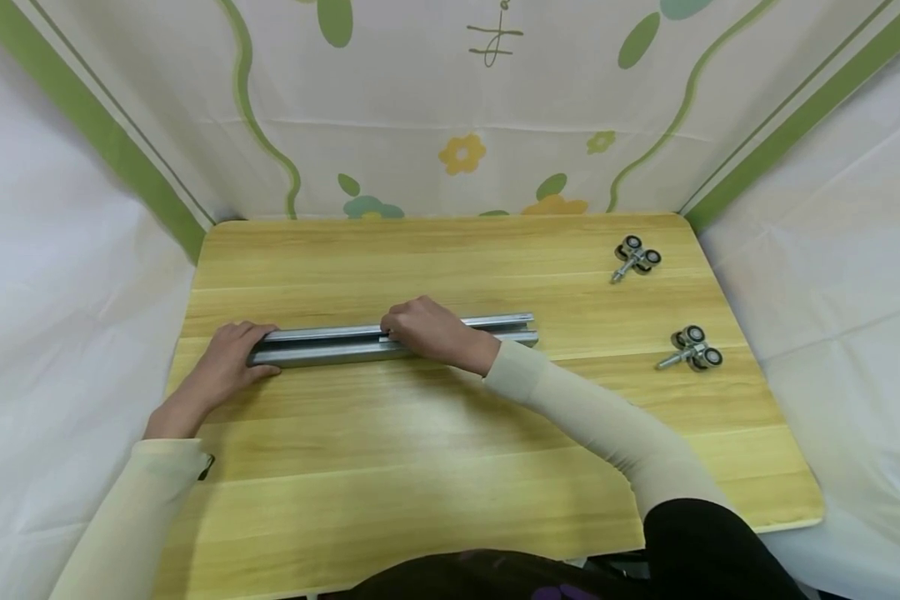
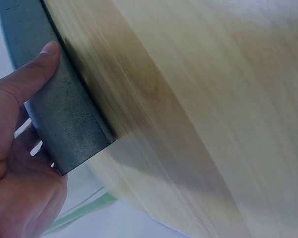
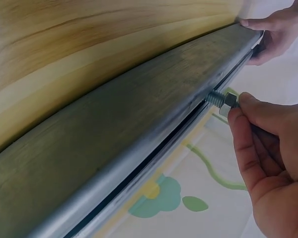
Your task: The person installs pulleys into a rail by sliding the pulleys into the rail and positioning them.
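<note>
A grey metal C-shaped rail (image 1: pixel 330 354) lies lengthwise across the wooden table, its slot facing up. My left hand (image 1: pixel 228 358) grips the rail's left end. In the left wrist view the left thumb (image 2: pixel 42 64) presses the rail's near side (image 2: pixel 72 119), with the fingers partly hidden behind it. Over the middle of the rail, my right hand (image 1: pixel 431 329) pinches a threaded bolt with nuts (image 3: pixel 223 100) between thumb and fingertips. The bolt stands out of the slot; whatever is below it inside the rail is hidden.
Two roller trolleys with threaded bolts lie on the table (image 1: pixel 450 467) at the right: one trolley (image 1: pixel 636 255) near the back corner, the other trolley (image 1: pixel 693 348) closer to me. A white patterned cloth (image 1: pixel 412 92) hangs behind the table, with plain white cloth at both sides.
</note>
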The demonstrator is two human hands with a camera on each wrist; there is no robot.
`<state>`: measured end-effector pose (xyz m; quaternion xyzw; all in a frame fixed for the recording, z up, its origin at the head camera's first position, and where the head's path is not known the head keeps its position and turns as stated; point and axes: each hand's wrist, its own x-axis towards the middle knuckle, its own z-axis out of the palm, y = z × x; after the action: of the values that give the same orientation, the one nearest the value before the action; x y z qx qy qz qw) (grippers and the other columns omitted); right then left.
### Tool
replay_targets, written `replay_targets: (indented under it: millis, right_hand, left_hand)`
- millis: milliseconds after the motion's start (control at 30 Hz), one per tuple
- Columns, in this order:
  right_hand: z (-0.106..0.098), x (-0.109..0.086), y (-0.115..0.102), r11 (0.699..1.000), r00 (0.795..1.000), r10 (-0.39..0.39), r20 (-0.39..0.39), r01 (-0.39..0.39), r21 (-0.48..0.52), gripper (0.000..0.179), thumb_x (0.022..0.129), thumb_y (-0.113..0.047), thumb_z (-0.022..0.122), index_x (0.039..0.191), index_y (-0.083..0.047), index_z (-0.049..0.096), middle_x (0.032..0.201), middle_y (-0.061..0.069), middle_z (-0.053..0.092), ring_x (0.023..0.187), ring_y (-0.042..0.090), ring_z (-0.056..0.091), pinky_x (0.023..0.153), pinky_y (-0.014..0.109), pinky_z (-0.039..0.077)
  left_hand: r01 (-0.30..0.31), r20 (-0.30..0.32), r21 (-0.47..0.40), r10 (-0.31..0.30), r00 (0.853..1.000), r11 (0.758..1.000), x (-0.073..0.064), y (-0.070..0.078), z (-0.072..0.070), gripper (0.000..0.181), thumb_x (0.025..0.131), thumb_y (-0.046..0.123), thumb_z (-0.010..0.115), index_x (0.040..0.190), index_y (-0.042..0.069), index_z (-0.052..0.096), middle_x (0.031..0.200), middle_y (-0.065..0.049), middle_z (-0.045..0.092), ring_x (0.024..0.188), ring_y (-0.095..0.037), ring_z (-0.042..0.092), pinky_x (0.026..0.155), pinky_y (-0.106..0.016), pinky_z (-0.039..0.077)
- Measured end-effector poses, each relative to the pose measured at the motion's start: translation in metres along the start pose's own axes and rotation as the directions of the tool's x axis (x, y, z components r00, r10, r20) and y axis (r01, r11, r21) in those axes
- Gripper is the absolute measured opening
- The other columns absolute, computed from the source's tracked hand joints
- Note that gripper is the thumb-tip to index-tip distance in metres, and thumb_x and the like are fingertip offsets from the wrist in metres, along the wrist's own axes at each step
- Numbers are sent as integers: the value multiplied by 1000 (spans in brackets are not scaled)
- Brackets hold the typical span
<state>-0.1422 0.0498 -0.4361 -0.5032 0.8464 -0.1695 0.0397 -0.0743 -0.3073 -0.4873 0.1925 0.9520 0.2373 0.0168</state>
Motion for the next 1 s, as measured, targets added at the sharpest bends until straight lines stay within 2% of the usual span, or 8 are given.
replay_targets:
  millis: [300, 500, 667, 800, 900, 1000]
  right_hand:
    - [0, 0, 0, 1000, 1000, 12, 10, -12, 14, 14, 99, -2, 73, 111, -4, 80, 109, 9, 80, 97, 18, 77, 84, 27, 63]
    - [1, -6, 3, 996, 998, 41, 55, -45, 73, 30, 101, -13, 75, 129, -3, 71, 117, 9, 75, 98, 17, 73, 85, 29, 60]
    - [4, -24, 14, 999, 998, 51, 48, -50, -9, 52, 102, -28, 74, 146, -5, 59, 130, 9, 71, 110, 20, 69, 95, 36, 58]
    - [7, -43, 26, 997, 997, 66, 42, -65, -42, 68, 102, -37, 74, 156, -5, 48, 139, 11, 66, 125, 26, 63, 109, 41, 51]
    - [9, -61, 37, 994, 993, 109, 47, -108, -29, 76, 99, -40, 77, 158, -5, 44, 143, 12, 63, 133, 28, 58, 117, 44, 45]
    - [11, -80, 49, 986, 984, 169, 64, -168, -20, 81, 96, -42, 80, 159, -5, 44, 148, 13, 60, 138, 31, 54, 120, 48, 41]
  left_hand:
    - [-16, -12, 10, 16, 1000, 1000, 0, -1, 1, 65, 77, 6, 93, 132, -7, 61, 116, -32, 67, 106, -49, 59, 99, -63, 38]
    - [-7, -6, 11, 7, 1000, 1000, -1, -1, 1, 65, 78, 7, 93, 133, -8, 61, 118, -32, 67, 108, -49, 59, 101, -64, 38]
    - [31, 50, 23, -32, 998, 999, 2, 2, -3, 68, 81, 14, 93, 136, -8, 59, 124, -34, 65, 116, -52, 57, 108, -66, 35]
    - [65, 95, 68, -72, 993, 996, 1, 8, -7, 82, 81, 30, 94, 142, -8, 55, 130, -36, 62, 121, -54, 55, 111, -67, 34]
    - [76, 116, 100, -87, 989, 992, 5, 16, -10, 94, 82, 42, 92, 148, -9, 50, 137, -37, 59, 126, -56, 52, 114, -68, 32]
    - [72, 118, 112, -85, 989, 991, 12, 25, -13, 97, 86, 45, 88, 153, -9, 43, 142, -37, 55, 130, -56, 50, 116, -69, 31]
